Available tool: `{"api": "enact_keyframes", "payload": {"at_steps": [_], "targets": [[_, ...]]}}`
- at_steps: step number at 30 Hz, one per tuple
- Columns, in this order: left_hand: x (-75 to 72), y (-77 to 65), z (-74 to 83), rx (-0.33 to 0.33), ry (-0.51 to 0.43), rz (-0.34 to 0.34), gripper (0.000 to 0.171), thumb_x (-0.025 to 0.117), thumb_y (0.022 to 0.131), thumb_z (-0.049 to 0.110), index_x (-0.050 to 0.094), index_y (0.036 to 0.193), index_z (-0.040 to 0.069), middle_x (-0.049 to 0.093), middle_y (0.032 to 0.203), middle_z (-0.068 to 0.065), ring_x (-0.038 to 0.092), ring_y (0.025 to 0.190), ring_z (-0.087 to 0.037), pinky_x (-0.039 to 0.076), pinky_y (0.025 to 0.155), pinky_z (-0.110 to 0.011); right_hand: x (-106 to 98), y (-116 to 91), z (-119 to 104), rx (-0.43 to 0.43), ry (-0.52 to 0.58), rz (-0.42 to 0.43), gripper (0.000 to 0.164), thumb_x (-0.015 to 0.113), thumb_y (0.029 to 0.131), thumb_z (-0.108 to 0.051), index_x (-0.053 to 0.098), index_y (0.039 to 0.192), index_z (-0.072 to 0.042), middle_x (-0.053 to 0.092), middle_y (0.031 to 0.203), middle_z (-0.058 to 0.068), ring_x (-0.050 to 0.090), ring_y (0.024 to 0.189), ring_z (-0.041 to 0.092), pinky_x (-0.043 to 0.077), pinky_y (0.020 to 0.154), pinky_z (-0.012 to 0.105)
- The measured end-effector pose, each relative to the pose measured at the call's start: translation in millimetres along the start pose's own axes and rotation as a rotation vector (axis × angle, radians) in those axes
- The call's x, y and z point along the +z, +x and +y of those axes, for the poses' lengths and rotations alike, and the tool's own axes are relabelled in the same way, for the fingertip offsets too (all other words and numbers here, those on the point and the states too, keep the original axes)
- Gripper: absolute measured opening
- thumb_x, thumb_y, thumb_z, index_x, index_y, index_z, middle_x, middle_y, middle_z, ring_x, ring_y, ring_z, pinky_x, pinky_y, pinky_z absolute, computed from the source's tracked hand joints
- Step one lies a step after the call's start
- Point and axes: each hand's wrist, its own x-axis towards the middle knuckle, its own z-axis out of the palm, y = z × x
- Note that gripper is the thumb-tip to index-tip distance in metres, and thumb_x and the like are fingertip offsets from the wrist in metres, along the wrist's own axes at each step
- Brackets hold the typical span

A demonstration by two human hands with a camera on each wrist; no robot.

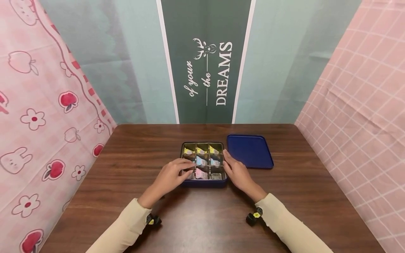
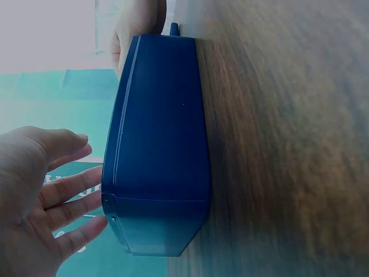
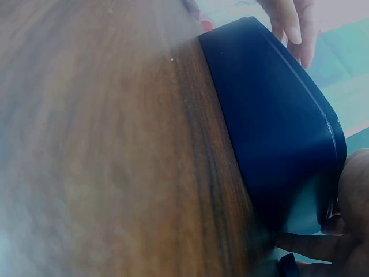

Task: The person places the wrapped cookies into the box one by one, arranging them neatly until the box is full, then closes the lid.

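A dark blue tin box [image 1: 204,183], split into several compartments in rows, sits on the table. Yellow wrapped pieces [image 1: 214,150] fill the back row, blue wrapped pieces [image 1: 201,161] show in the middle row, and a pink wrapped piece [image 1: 201,173] lies in front. The front right compartment holds a small patterned item [image 1: 216,176]. My left hand [image 1: 172,175] reaches over the box's left side, fingers loosely extended above the left compartments, which it partly hides. Against the box's right wall rests my right hand [image 1: 239,173], fingers straight and thumb near the rim.
A blue lid [image 1: 250,151] lies flat on the brown wooden table [image 1: 209,218], right of the box and behind my right hand. Printed cloths hang at the back and on both sides.
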Motion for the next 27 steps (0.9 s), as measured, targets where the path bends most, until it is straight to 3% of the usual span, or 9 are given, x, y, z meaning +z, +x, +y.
{"api": "enact_keyframes", "payload": {"at_steps": [15, 19, 23, 27], "targets": [[-6.9, -17.3, -0.3, -0.009, -0.01, 0.065, 0.031, 0.08, 0.088, 0.009, 0.077, 0.119, 0.013, 0.071, 0.118, -0.004, 0.067, 0.11, -0.022, 0.057, 0.084, -0.042, 2, 0, -1, -0.006, -0.012, 0.01, 0.052, 0.057, 0.104, -0.016, 0.043, 0.152, 0.0, 0.044, 0.154, 0.016, 0.052, 0.133, 0.033, 0.046, 0.103, 0.053], [-9.7, -21.4, 0.2, -0.026, -0.018, 0.075, 0.031, 0.079, 0.089, 0.01, 0.077, 0.119, 0.012, 0.07, 0.121, -0.005, 0.066, 0.112, -0.023, 0.057, 0.08, -0.041, 1, -1, -3, 0.011, -0.008, -0.001, 0.053, 0.057, 0.105, -0.016, 0.042, 0.153, -0.002, 0.042, 0.156, 0.013, 0.051, 0.134, 0.032, 0.045, 0.104, 0.052], [-11.9, -24.8, -0.7, -0.019, -0.015, 0.124, 0.03, 0.08, 0.088, 0.008, 0.078, 0.117, 0.012, 0.071, 0.12, -0.007, 0.067, 0.111, -0.024, 0.057, 0.076, -0.04, 1, -1, -3, 0.008, -0.013, 0.004, 0.052, 0.057, 0.105, -0.017, 0.043, 0.152, -0.002, 0.043, 0.155, 0.013, 0.053, 0.132, 0.033, 0.047, 0.103, 0.052], [-12.6, -27.7, -2.9, 0.002, -0.017, 0.18, 0.028, 0.082, 0.086, 0.008, 0.079, 0.114, 0.011, 0.072, 0.117, -0.005, 0.068, 0.109, -0.022, 0.058, 0.082, -0.042, 2, -1, -1, -0.01, -0.019, 0.02, 0.051, 0.056, 0.105, -0.017, 0.044, 0.152, 0.0, 0.043, 0.155, 0.014, 0.053, 0.131, 0.034, 0.047, 0.101, 0.053]]}}
